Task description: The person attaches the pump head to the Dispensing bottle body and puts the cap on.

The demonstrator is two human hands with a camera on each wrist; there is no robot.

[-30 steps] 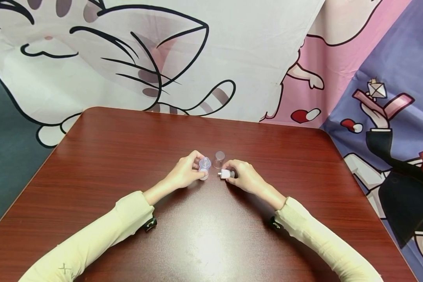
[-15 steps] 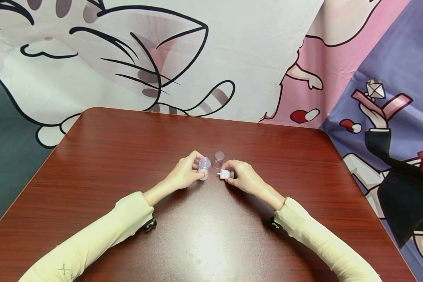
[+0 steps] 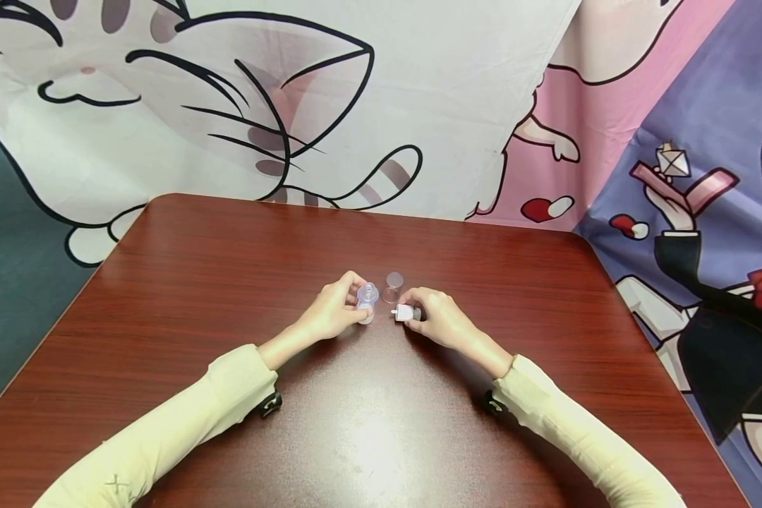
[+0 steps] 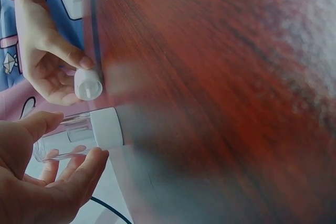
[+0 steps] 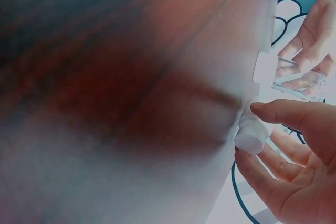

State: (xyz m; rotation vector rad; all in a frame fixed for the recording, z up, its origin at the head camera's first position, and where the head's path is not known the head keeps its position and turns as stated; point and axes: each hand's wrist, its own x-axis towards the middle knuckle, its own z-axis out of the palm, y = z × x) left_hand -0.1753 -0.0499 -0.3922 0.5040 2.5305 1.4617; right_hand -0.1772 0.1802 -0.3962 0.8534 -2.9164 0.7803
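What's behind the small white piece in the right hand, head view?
Behind the white piece, slightly left, a clear cylinder stands on the table. The right hand hides the table beneath it.

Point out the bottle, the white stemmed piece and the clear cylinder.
Bottle [image 4: 79, 135]: left wrist view, clear wall.
White stemmed piece [image 3: 404, 313]: head view, its side.
Clear cylinder [image 3: 392, 288]: head view, its wall.

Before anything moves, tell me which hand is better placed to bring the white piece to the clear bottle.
Likely the right hand: it pinches the white piece, stem pointing toward the clear bottle, which the left hand holds.
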